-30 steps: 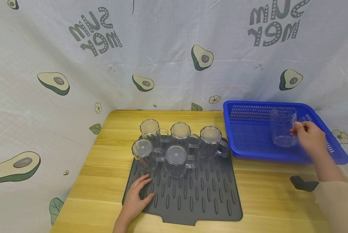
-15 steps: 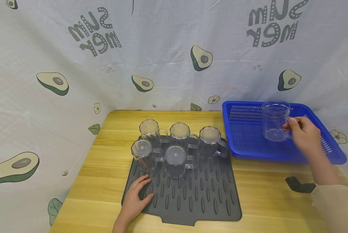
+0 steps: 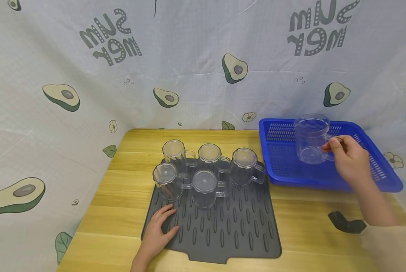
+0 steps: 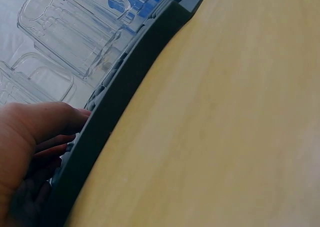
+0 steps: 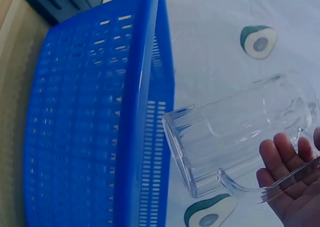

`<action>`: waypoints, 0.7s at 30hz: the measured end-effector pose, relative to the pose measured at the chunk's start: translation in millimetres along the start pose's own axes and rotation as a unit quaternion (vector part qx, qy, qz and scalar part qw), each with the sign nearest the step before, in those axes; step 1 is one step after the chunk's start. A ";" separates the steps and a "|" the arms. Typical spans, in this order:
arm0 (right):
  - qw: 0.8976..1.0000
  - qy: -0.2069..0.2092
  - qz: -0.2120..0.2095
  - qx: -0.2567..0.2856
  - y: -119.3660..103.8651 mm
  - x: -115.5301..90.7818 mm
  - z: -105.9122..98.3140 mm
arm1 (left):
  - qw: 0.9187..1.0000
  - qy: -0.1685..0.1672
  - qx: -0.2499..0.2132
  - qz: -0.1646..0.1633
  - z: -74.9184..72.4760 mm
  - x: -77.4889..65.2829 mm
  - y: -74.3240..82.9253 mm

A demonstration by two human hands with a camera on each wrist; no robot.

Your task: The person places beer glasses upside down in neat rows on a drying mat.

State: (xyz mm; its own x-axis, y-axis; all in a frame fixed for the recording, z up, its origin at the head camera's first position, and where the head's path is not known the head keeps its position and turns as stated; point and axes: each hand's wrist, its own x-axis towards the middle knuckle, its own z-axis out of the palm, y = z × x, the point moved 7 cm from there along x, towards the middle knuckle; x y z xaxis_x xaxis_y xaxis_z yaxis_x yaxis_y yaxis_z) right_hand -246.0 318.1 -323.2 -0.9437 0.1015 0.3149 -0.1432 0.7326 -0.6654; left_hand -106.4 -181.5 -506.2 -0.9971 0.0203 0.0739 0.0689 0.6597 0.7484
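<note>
My right hand point(image 3: 350, 158) grips the handle of a clear glass mug point(image 3: 310, 141), which is held mouth up over the blue basket point(image 3: 284, 181). In the right wrist view, the fingers curl at the handle while the mug's body point(image 5: 235, 137) is beyond the basket's rim. On a dark grey drying mat point(image 3: 243, 241) stand several more clear mugs point(image 3: 205, 189), upside down with their handles pointing right. My left hand point(image 3: 158, 230) rests on the mat's left front part, fingers spread and holding nothing. The left wrist view shows it at the mat's edge point(image 4: 125, 77), part of the fingers in shadow.
A wooden table point(image 3: 104, 226) carries the mat and the basket. Behind it and to the left hangs a white curtain point(image 3: 196, 45) printed with avocados. A dark piece point(image 3: 347, 223) lies by the right sleeve point(image 3: 389, 241).
My right hand has raised the mug and carried it left over the basket. My left hand and the mugs on the mat have stayed in place.
</note>
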 end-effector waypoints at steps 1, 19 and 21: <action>1.000 -0.001 -0.002 0.000 -1.8 -1.2 0.3 | 1.000 -0.001 0.001 -0.001 0.1 -0.1 -0.2; 0.997 0.012 -0.054 0.045 -49.5 -30.1 5.1 | 1.000 -0.003 0.002 -0.004 -0.5 0.0 1.3; 0.996 0.014 -0.063 0.055 -55.3 -33.6 6.0 | 1.000 -0.003 0.003 -0.005 -0.7 0.2 1.2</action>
State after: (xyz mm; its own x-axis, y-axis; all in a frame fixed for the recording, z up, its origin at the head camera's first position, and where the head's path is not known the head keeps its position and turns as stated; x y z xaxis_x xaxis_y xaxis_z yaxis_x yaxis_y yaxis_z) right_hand -208.1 270.1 -301.1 -0.9079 0.0329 0.4179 -0.2932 0.6625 -0.6893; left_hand -106.5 -181.3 -504.9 -0.9979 0.0171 0.0622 0.0579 0.6641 0.7454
